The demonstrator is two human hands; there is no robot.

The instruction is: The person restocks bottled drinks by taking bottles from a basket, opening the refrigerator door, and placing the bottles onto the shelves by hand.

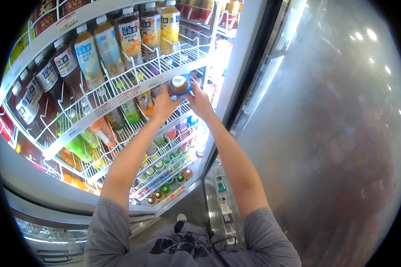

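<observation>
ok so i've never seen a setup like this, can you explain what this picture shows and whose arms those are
There is no machine here: the bare arms belong to a person in a grey short-sleeved shirt. The only picture comes from a camera on that person's head, looking forward and down, so it curves and darkens at the edges.

In front are white wire shelves filled with drinks, including a row of white-capped plastic bottles near the top. A large, cloudy grey panel fills the right side.

The left hand and right hand grip a brown bottle with a white cap and blue label between them, seen from above. Its lower part is hidden.
</observation>
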